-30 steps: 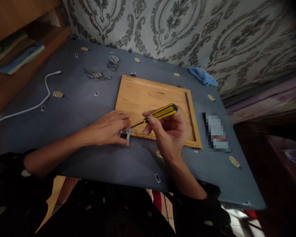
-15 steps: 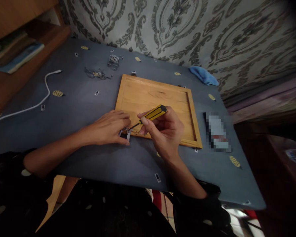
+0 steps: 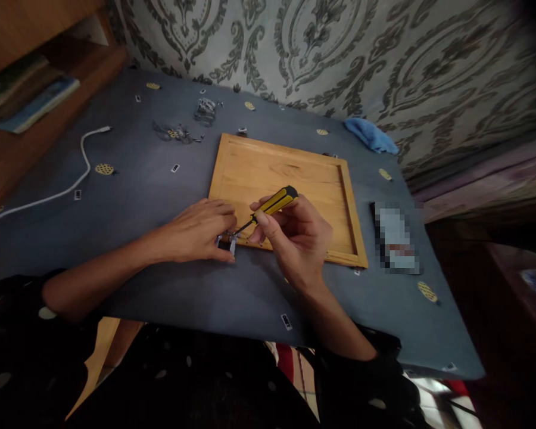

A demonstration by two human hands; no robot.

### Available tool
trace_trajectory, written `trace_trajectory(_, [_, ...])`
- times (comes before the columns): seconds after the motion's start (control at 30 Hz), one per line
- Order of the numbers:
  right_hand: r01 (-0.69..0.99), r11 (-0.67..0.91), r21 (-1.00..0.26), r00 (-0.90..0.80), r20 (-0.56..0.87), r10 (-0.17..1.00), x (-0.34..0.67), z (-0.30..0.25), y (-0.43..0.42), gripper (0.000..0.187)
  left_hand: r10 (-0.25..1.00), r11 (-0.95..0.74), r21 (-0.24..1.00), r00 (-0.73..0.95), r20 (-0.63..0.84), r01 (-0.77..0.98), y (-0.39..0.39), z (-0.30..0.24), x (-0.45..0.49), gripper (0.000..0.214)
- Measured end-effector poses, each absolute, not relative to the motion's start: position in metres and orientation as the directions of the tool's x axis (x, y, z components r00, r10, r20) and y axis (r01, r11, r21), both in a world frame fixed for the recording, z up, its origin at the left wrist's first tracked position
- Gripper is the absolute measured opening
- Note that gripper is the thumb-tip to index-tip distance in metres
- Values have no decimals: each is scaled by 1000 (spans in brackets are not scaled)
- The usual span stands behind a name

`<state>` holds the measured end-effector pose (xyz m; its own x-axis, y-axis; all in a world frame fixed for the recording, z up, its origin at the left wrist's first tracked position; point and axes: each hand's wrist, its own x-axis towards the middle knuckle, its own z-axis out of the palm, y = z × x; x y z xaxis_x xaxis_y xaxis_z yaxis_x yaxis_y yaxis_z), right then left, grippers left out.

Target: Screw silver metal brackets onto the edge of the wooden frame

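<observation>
A wooden framed panel (image 3: pixel 290 170) lies on the table with its recessed face up. At its near left corner, my left hand (image 3: pixel 201 232) is closed around a small metal hinge (image 3: pixel 233 245), pressing it against the panel's edge; the fingers partly cover it. My right hand (image 3: pixel 301 235) grips a yellow-and-black screwdriver (image 3: pixel 274 202) by its handle. The shaft slants down to the left, and its tip meets the hinge beside my left fingertips. Any screw under the tip is too small to make out.
Clear plastic packets with small metal parts (image 3: pixel 177 133) (image 3: pixel 205 111) lie behind the panel to the left. A white cable (image 3: pixel 87 158) runs along the left. A blue cloth (image 3: pixel 370 136) sits at the back right, and a blurred phone-like object (image 3: pixel 395 238) lies right of the panel.
The screwdriver's handle has shifted and turned slightly to the left in my right hand, its tip staying at the hinge. My left hand keeps its place.
</observation>
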<state>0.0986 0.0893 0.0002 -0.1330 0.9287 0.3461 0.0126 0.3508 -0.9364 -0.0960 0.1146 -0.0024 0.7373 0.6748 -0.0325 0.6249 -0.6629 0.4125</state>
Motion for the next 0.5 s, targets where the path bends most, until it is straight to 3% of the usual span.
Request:
trace_trajectory(0.23, [47, 442, -896, 20, 444, 896, 96, 0, 90, 21, 674, -673, 390, 738, -25, 628, 114, -2, -95, 39])
trace_trajectory(0.5, [71, 406, -911, -32, 405, 914, 97, -5, 93, 26, 679, -665, 396, 733, -31, 633, 114, -2, -95, 38])
